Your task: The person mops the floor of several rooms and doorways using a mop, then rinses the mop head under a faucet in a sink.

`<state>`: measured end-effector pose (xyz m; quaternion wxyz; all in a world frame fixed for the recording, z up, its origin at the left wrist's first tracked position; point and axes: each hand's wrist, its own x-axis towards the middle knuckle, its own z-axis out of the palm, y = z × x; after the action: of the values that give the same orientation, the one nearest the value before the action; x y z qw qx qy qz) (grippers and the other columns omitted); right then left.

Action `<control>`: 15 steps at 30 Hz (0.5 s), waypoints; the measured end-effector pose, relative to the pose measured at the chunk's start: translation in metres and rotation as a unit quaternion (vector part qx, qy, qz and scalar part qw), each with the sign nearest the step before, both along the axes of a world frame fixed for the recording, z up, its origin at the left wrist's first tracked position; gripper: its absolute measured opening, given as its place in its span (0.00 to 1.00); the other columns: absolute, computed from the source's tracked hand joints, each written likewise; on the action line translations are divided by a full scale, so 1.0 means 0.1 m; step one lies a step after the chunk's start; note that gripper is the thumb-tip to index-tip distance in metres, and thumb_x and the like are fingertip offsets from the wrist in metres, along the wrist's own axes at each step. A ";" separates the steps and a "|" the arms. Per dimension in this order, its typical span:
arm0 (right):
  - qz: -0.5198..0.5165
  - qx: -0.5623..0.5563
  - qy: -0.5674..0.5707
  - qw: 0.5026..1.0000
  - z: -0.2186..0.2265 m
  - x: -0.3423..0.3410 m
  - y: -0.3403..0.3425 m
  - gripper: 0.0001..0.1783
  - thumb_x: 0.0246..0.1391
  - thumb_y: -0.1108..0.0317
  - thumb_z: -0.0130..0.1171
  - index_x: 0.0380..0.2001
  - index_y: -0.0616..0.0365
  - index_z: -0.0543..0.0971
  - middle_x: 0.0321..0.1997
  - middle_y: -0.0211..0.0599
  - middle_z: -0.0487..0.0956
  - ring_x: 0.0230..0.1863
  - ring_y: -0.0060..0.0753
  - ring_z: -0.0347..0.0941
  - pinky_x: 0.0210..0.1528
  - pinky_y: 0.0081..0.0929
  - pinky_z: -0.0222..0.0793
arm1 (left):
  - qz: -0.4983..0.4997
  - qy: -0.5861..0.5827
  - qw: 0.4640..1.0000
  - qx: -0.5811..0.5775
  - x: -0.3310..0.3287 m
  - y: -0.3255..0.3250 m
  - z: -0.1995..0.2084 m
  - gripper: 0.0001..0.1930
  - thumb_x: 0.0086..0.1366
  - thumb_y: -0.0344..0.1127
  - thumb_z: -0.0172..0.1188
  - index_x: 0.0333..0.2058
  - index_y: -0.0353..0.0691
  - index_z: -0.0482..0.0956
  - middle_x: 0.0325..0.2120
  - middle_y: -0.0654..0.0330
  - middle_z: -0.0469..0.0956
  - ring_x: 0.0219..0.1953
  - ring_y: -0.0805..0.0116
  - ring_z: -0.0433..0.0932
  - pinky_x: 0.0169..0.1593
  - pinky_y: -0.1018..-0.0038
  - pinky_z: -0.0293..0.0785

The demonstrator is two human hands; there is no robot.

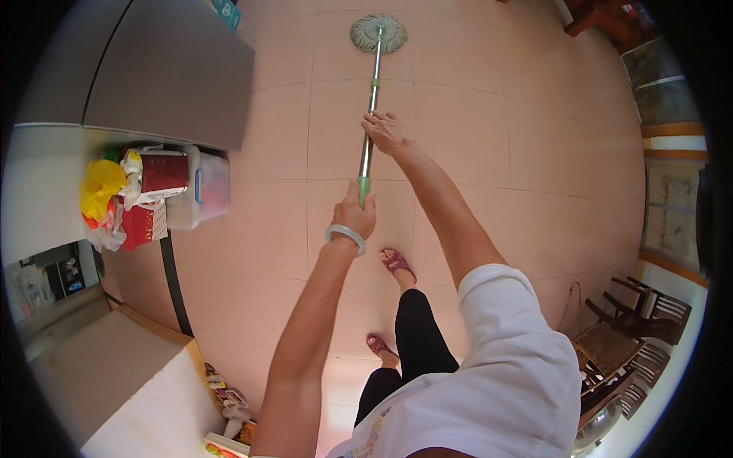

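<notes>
We are watching a mop [373, 98] lying in line ahead of the person, its pale stringy head [389, 36] resting on the pinkish tiled floor [462, 99] near the top of the view. Its silver pole is running back toward the body, ending in a green handle [364, 189].

Left grip [356, 216]: we are seeing it wrapping closed around the green handle, a pale bangle [346, 238] circling the wrist. Right grip [387, 133]: farther along, laying its fingers across the silver pole; the underside is staying out of sight, so we cannot tell whether it is closing fully.

We are noting both feet standing on the tiles in purplish sandals [397, 262]. Leftward we are finding a grey cabinet [172, 72], and just beside it a yellow bag [101, 182] and a clear plastic box [212, 183]. Dark wooden chairs [608, 347] are standing at lower right.
</notes>
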<state>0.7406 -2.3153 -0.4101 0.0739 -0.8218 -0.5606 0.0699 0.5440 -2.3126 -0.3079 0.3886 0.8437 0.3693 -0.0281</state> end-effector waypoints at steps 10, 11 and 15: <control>0.302 -0.084 -0.143 0.939 -0.28 -3.41 -1.29 0.06 0.41 0.68 0.52 0.21 0.55 0.76 0.27 0.37 0.75 0.36 0.40 0.71 0.53 0.56 0.51 | 0.024 0.127 0.991 -0.020 -3.95 -1.59 0.76 0.26 0.57 0.43 0.51 0.54 0.53 0.56 0.14 0.44 0.72 0.19 0.42 0.72 0.22 0.55 0.68; 0.343 -0.096 -0.088 0.930 -0.04 -3.99 -1.47 0.05 0.39 0.67 0.53 0.18 0.53 0.76 0.24 0.35 0.75 0.34 0.40 0.72 0.54 0.60 0.49 | 0.048 0.138 0.989 -0.012 -4.47 -1.77 0.98 0.25 0.56 0.44 0.52 0.53 0.54 0.59 0.14 0.45 0.72 0.18 0.42 0.72 0.22 0.55 0.69; 0.399 -0.046 0.295 0.867 0.54 -5.99 -2.21 0.09 0.37 0.61 0.54 0.11 0.50 0.73 0.14 0.32 0.72 0.24 0.34 0.71 0.56 0.66 0.37 | 0.088 0.197 0.976 0.030 -6.30 -2.64 1.93 0.23 0.54 0.45 0.54 0.50 0.53 0.64 0.19 0.52 0.75 0.23 0.47 0.74 0.27 0.59 0.72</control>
<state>0.1416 -2.5359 -0.3559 0.1635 -0.4712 -0.7890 0.3588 -0.0859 -2.5767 -0.1144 0.2832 0.7970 0.5125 -0.1483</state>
